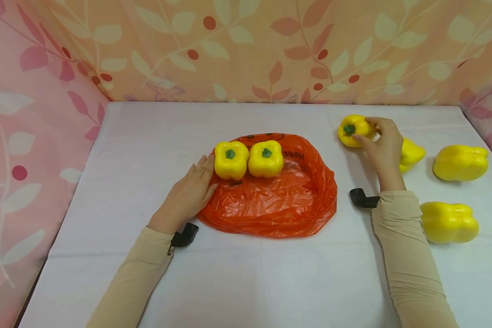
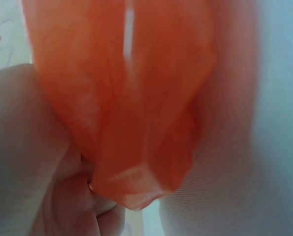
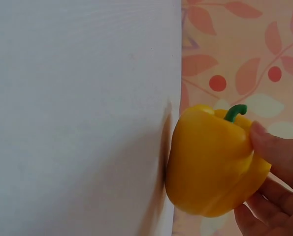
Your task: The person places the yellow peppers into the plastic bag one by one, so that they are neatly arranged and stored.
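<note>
At the back right of the table, my right hand (image 1: 384, 145) grips a yellow bell pepper (image 1: 354, 130) between thumb and fingers. In the right wrist view the pepper (image 3: 212, 162) shows its curved green stem, with its side close to the white cloth. My left hand (image 1: 188, 193) lies with straight fingers along the left side of a flattened red plastic bag (image 1: 266, 207). On that bag two yellow bell peppers, a left one (image 1: 231, 164) and a right one (image 1: 266, 160), stand side by side, stems up. The left fingertips are right at the left pepper. Red plastic (image 2: 131, 98) fills most of the left wrist view.
Three more yellow bell peppers lie at the right: one (image 1: 411, 155) partly behind my right hand, one (image 1: 461, 162) farther right, and one (image 1: 451, 223) beside my right sleeve. A white cloth (image 1: 246, 278) covers the table. Flowered curtains (image 1: 246, 54) hang along its back and sides.
</note>
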A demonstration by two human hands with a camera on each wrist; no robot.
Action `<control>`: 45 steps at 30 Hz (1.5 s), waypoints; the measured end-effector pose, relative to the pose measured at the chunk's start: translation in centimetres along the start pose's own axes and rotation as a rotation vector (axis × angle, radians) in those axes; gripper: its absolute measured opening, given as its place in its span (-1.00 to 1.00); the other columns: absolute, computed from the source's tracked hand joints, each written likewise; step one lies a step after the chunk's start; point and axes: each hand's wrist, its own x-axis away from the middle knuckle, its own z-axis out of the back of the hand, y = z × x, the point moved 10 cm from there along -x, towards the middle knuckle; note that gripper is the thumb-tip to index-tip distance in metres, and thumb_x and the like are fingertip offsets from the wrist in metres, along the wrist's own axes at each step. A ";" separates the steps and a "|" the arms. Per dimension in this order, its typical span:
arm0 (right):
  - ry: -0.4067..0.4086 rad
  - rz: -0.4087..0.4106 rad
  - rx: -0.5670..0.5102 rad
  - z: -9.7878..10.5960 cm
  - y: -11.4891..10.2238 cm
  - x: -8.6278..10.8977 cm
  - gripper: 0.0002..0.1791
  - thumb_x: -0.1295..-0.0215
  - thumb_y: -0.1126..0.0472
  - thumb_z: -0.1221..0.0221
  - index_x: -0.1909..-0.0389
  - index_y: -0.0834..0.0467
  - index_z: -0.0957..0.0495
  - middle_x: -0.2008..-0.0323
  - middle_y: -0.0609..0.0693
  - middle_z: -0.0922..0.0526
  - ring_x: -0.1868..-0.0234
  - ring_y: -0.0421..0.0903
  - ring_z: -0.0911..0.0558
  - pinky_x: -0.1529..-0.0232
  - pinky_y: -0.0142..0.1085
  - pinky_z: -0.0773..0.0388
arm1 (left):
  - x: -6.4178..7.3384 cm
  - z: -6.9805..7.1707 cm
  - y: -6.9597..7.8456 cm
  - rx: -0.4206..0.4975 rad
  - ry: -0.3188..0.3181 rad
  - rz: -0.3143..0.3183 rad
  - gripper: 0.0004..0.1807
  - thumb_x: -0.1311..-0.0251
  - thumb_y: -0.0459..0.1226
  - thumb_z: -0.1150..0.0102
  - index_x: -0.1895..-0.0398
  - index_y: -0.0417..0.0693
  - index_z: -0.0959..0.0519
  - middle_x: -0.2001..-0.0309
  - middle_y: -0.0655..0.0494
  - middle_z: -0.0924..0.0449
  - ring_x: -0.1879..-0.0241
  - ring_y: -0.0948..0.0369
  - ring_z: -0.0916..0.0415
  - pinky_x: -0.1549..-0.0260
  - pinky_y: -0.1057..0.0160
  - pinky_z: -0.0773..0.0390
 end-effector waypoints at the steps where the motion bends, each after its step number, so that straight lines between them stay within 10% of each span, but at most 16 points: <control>1: -0.001 -0.012 -0.017 0.0 0.1 0.0 -0.48 -0.19 0.27 -0.27 -0.16 0.33 -0.44 -0.12 0.26 -0.45 -0.17 0.12 -0.39 -0.26 -0.18 -0.29 | 0.0 0.0 0.0 -0.002 0.000 -0.002 -0.25 -0.40 -0.14 0.12 -0.46 -0.31 0.18 -0.47 -0.14 0.16 -0.45 0.02 0.25 -0.37 0.00 0.09; 19: -0.186 -0.326 -0.746 -3.2 2.2 0.9 -0.65 -0.17 0.20 -0.29 0.05 0.21 -0.47 0.25 -0.12 -0.54 0.20 -0.27 -0.52 0.16 -0.52 -0.55 | -0.1 -0.1 0.0 -0.004 -0.005 -0.004 -0.24 -0.40 -0.14 0.12 -0.46 -0.32 0.18 -0.47 -0.15 0.17 -0.45 0.01 0.25 -0.37 0.00 0.09; 29: -0.300 -0.221 -0.366 -4.0 0.8 0.7 -0.15 -0.24 -0.03 -0.21 -0.44 0.17 -0.07 -0.41 0.08 -0.15 -0.38 -0.08 -0.16 -0.37 -0.22 -0.11 | 0.0 0.0 0.0 0.004 -0.002 -0.003 -0.24 -0.40 -0.15 0.11 -0.46 -0.31 0.18 -0.47 -0.14 0.17 -0.45 0.02 0.25 -0.37 0.00 0.09; 45: -0.291 -0.163 -0.252 -4.2 0.2 1.0 -0.09 -0.14 0.03 -0.32 -0.42 0.19 -0.07 -0.35 0.16 -0.22 -0.31 0.03 -0.24 -0.34 -0.15 -0.18 | 0.0 0.0 0.0 0.001 -0.003 0.002 -0.24 -0.40 -0.14 0.11 -0.46 -0.30 0.18 -0.47 -0.13 0.17 -0.45 0.03 0.26 -0.37 0.02 0.11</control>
